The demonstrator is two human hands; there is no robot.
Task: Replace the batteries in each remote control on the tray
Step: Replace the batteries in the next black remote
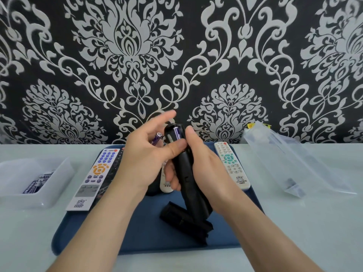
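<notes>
1 battery (178, 132) in remote (186, 173), just above right hand (204, 164) grip

a home room: ornate damask wallpaper (137, 55) behind a pale table (294, 222).

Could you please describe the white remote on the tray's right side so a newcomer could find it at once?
Find the dark blue tray in the middle of the pale table. Along its right edge, beside the right hand, a white remote lies face up. Its teal button ring sets it apart: the left-edge remote has blue and orange buttons, and the held remote is black.
</notes>
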